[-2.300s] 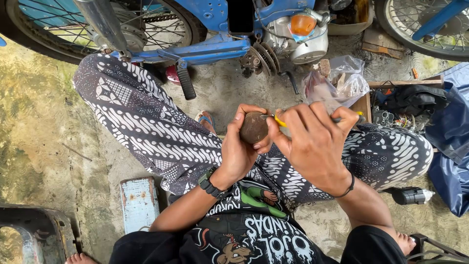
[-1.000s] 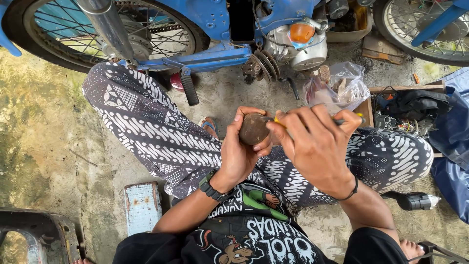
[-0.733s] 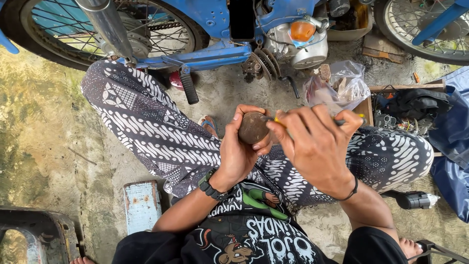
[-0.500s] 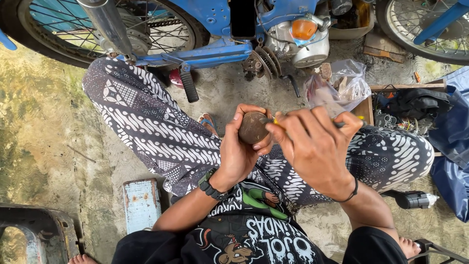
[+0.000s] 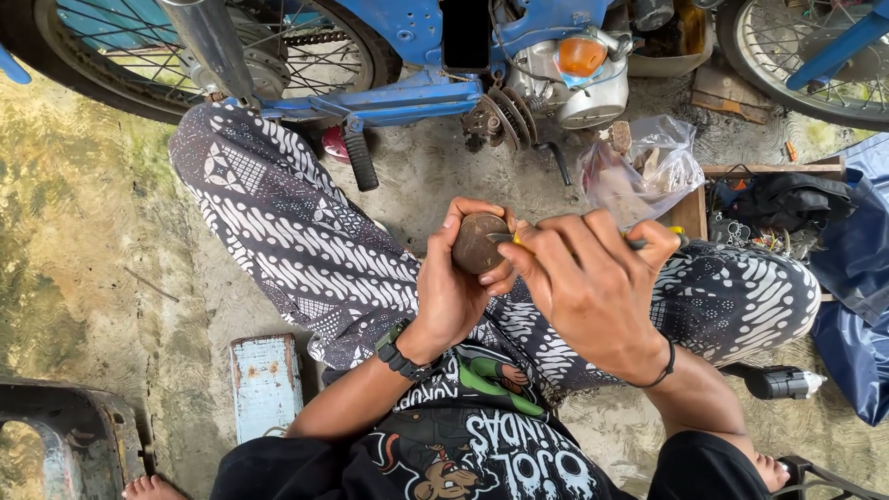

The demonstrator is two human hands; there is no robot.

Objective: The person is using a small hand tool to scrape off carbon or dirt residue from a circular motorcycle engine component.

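My left hand (image 5: 454, 287) grips a small round brown part (image 5: 479, 243), rusty and dirty, held up over my lap. My right hand (image 5: 593, 282) is closed around a thin tool with a yellow handle (image 5: 519, 243), its tip pressed against the brown part's right side. The tool's dark far end pokes out past my fingers at the right. Both hands meet above my patterned black-and-white trousers (image 5: 296, 241). A black watch sits on my left wrist (image 5: 398, 350).
A blue motorcycle (image 5: 417, 56) stands just ahead, engine (image 5: 579, 79) and footpeg (image 5: 359, 157) close to my knees. A clear plastic bag (image 5: 644, 171) and a wooden box of parts (image 5: 750, 208) lie at right. A pale blue block (image 5: 267, 384) sits at left, a spray can (image 5: 778, 381) at right.
Both hands have stayed together on the brown part with only small shifts; the view has drifted slightly.
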